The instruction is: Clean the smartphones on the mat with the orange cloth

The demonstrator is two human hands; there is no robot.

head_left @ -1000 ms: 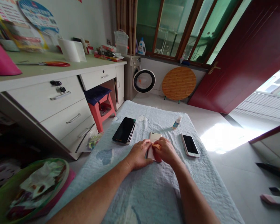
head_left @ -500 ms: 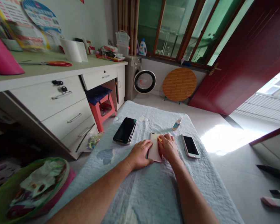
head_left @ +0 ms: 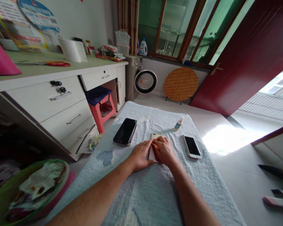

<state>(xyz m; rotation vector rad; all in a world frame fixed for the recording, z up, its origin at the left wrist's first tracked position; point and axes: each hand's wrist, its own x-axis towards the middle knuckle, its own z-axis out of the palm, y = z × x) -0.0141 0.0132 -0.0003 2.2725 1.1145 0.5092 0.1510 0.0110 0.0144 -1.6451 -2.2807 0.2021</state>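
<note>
A phone with a pale pinkish-gold back point(head_left: 152, 156) lies face down on the blue quilted cover point(head_left: 136, 191). My left hand point(head_left: 139, 156) grips its left edge, thumb at the lower end and fingers along the side. With bent fingers, my right hand point(head_left: 165, 149) presses a small orange cloth point(head_left: 155, 144) onto the phone's back; most of the cloth is hidden under the fingers. To the left lies a large black-screened phone point(head_left: 125, 131), stacked on something thin. A white phone point(head_left: 192, 147) rests screen up to the right, with a small spray bottle point(head_left: 178, 124) standing behind.
A desk with drawers point(head_left: 58, 103) runs along the left, with a red stool point(head_left: 101, 110) beside it. At lower left stands a green and pink basket point(head_left: 67, 175) holding rubbish. A washing machine with its door open point(head_left: 146, 81) and a round wooden tabletop point(head_left: 181, 84) are beyond.
My right hand has slid left across the phone's back with the orange cloth, from its right edge towards my left fingers. My left hand stays on the phone's left edge.
</note>
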